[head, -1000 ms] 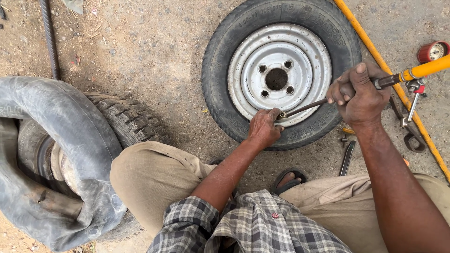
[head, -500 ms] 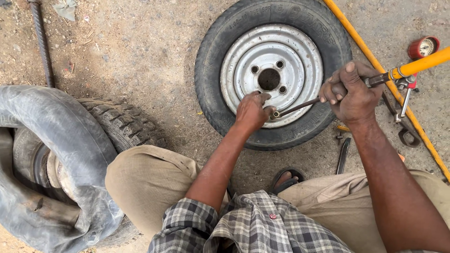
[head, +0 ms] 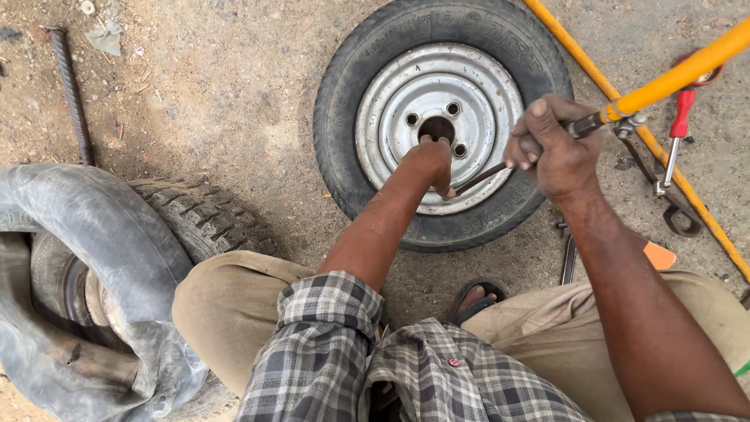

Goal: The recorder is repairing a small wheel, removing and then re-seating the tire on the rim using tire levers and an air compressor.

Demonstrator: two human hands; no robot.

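A small black tyre [head: 355, 117] on a silver steel rim [head: 476, 86] lies flat on the dirt in front of me. My left hand [head: 430, 162] rests on the rim near its centre hole, fingers curled at the tip of a thin metal rod [head: 484, 178]. My right hand [head: 551, 148] grips the upper end of that rod, where it meets a yellow air hose [head: 680, 74] and its metal fitting. The rod slants from my right hand down to the rim's near edge.
A larger treaded tyre [head: 187, 215] with a loose black inner tube [head: 86, 234] draped over it lies at the left. A steel rebar [head: 70, 94] lies at the upper left. A red-handled tool [head: 678, 129] and wrenches lie right of the wheel. My sandalled foot [head: 476, 301] shows below the tyre.
My left hand has slid from the rim's near edge up toward the centre hole. My right hand has moved left and slightly up with the rod.
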